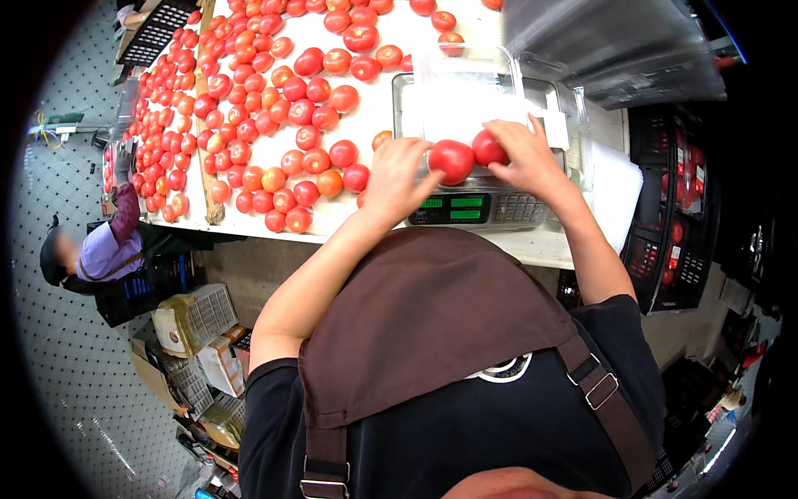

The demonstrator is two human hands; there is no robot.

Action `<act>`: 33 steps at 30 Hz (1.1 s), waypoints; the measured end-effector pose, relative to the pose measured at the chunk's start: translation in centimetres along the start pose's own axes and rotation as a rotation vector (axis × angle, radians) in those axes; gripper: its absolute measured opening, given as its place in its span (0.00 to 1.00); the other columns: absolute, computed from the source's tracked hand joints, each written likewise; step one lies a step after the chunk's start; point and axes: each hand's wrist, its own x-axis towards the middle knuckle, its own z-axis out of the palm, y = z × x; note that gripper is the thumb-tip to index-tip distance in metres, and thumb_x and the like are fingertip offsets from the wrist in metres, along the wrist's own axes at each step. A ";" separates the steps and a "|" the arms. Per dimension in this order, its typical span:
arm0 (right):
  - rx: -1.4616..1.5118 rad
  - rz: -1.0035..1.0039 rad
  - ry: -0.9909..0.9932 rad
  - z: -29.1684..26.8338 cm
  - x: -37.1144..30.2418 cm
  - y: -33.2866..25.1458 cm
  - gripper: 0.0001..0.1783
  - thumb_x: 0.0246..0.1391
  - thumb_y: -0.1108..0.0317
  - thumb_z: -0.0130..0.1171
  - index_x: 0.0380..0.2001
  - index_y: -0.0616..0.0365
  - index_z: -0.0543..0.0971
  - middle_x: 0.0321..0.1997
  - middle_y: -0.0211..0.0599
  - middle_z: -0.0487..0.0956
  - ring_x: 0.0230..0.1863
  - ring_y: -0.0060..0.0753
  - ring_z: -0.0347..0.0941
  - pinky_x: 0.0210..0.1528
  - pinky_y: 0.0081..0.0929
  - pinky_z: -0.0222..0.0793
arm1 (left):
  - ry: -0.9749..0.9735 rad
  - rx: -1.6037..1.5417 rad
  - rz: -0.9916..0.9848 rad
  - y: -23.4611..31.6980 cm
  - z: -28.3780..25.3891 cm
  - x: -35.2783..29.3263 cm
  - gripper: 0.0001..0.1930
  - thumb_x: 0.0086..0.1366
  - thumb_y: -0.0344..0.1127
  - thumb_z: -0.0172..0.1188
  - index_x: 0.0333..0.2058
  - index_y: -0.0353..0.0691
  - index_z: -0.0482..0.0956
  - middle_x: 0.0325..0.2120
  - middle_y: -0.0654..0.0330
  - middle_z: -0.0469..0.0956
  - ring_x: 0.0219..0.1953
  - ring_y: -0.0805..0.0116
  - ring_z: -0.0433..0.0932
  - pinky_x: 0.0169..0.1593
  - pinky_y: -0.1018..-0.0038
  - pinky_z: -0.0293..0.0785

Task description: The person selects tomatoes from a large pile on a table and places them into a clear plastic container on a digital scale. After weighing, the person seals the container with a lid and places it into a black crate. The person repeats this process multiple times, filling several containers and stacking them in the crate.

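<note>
My left hand [397,179] is closed on a large red tomato [451,161], with thumb and fingers at its left side. A smaller red tomato [490,148] is pinched in my right hand [528,158], nearly touching the first one. Both are over the near part of a clear plastic tray [467,62], which rests on the metal pan of a weighing scale [403,104]. The scale's green-lit display [453,202] and keypad [517,208] face me, just below my hands. Many loose tomatoes [306,193] lie on the white table to the left.
Stacked clear plastic trays [611,50] stand at the back right. White sheets [617,187] lie at the table's right end, beside black crates [647,249] holding packed tomatoes. A wooden strip [202,116] divides the tomatoes. Far left, a person [112,245] works near cardboard boxes [195,320].
</note>
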 end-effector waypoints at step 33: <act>-0.154 0.246 -0.043 2.1 0.6 -4.0 0.38 0.40 0.63 0.71 0.57 0.54 0.68 0.51 0.44 0.70 0.55 0.45 0.67 0.69 0.59 0.41 | -0.211 0.157 0.108 -2.9 6.6 11.5 0.33 0.51 0.50 0.65 0.54 0.43 0.70 0.36 0.48 0.73 0.41 0.50 0.75 0.52 0.57 0.66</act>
